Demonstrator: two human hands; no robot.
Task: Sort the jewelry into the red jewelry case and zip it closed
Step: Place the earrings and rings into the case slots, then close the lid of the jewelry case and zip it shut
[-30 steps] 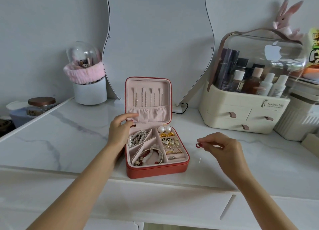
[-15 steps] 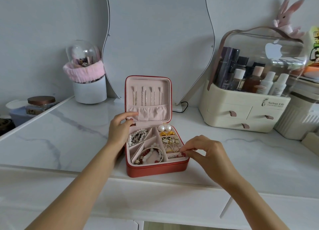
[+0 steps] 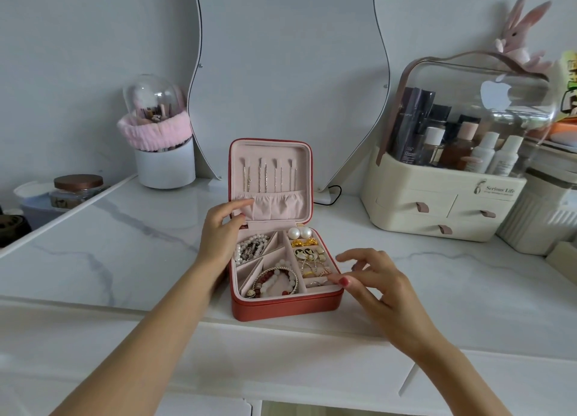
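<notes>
Your right hand (image 3: 373, 276) sits at the front right corner of the red jewelry case (image 3: 285, 306), fingers loosely spread, thumb tip touching the case rim beside the small front compartment (image 3: 317, 282). A second ago that hand was out over the marble counter (image 3: 125, 244), well clear of the case, pinching a small red piece; half a second ago it carried the piece to this corner. Now the pinch has opened and I can see nothing between your fingers, so the piece has most likely gone into that front compartment, though what lies in there is too small to make out. No loose jewelry shows on the counter, which suggests sorting is at or near its end and zipping comes next. Your left hand (image 3: 223, 233) has not shifted: it rests against the left side of the case at the hinge, fingertips touching the lower left of the upright lid (image 3: 270, 153), open and steadying rather than gripping. The case stands open near the counter's front edge, necklaces (image 3: 268, 175) hanging in the lid, beaded bracelets (image 3: 274, 279) in the left trays, pearl earrings (image 3: 299, 233) at the back right. Before closing, check that nothing pokes above the dividers, or the zip could snag.
</notes>
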